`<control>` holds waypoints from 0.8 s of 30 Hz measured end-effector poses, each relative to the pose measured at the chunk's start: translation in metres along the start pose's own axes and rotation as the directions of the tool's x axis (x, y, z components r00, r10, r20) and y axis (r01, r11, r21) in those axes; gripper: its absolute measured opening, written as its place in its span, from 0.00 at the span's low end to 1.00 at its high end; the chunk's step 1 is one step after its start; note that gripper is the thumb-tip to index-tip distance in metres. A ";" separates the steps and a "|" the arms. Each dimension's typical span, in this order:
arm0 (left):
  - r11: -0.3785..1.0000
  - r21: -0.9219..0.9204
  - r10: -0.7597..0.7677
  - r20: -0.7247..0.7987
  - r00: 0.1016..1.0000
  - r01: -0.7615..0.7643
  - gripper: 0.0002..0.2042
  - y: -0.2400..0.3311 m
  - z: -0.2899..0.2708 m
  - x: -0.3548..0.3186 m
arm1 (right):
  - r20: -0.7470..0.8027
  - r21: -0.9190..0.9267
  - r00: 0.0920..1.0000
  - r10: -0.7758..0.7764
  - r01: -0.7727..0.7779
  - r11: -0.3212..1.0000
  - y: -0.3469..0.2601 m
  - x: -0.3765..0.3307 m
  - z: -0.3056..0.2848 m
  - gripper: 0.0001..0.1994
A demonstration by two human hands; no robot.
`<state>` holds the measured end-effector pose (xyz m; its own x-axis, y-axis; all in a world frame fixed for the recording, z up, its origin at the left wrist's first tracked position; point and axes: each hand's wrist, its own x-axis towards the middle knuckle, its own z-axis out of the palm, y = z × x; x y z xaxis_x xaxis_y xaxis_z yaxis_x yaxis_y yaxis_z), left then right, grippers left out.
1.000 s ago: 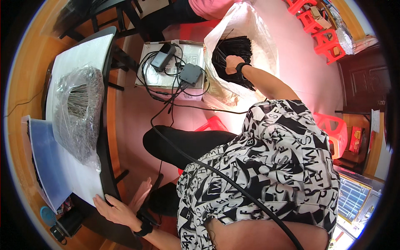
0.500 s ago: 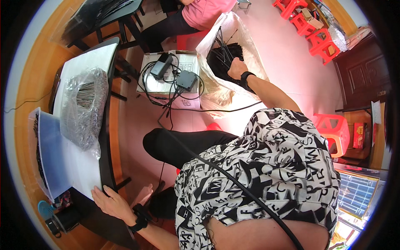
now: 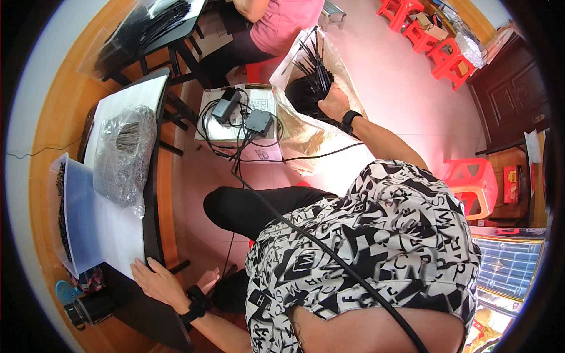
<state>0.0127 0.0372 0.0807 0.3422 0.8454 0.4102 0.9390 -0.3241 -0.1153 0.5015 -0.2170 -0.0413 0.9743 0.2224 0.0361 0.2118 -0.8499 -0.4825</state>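
My right hand (image 3: 335, 102) reaches into a big white woven sack (image 3: 353, 79) standing on the floor. Its fingers are wrapped round a bundle of thin black sticks (image 3: 318, 66), which fan out above the fist. More dark pieces fill the sack beneath, too shadowed to make out singly. On the near edge of the table, over a white sheet (image 3: 126, 244), lies my left hand (image 3: 158, 286), fingers stretched out and holding nothing. Beyond it on the sheet rests a clear plastic bag (image 3: 123, 162) of thin dark pieces, near a translucent bluish bin (image 3: 82, 217) with black pieces along its far side.
Beside the sack stands a carton (image 3: 268, 97) carrying two grey devices and tangled black cables. One black cable (image 3: 329, 250) runs across my body. A person in pink (image 3: 288, 26) sits at another table beyond. Red stools (image 3: 471, 182) stand at the right.
My right hand has drawn up a thick bundle of black sticks, now upright above the fist. My left hand stays on the table edge. The whole view has shifted slightly.
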 end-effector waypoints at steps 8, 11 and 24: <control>0.999 -0.034 0.017 -0.012 1.000 -0.018 0.20 -0.002 0.006 0.005 | -0.087 0.016 0.989 -0.117 0.119 0.993 -0.024 0.018 -0.033 0.21; 1.000 -0.010 0.014 -0.025 1.000 -0.015 0.20 -0.002 0.009 0.004 | -0.166 0.047 0.967 -0.195 0.205 0.978 -0.032 0.031 -0.045 0.23; 0.958 -0.281 -0.088 -0.115 0.990 0.052 0.19 0.004 0.012 0.009 | -0.189 0.063 0.949 -0.254 0.270 0.961 -0.074 0.045 -0.113 0.24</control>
<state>0.0202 0.0485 0.0734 0.2523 0.8163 0.5197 0.9076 -0.3859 0.1654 0.5382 -0.1980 0.0952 0.8850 0.3362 0.3220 0.4613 -0.7265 -0.5093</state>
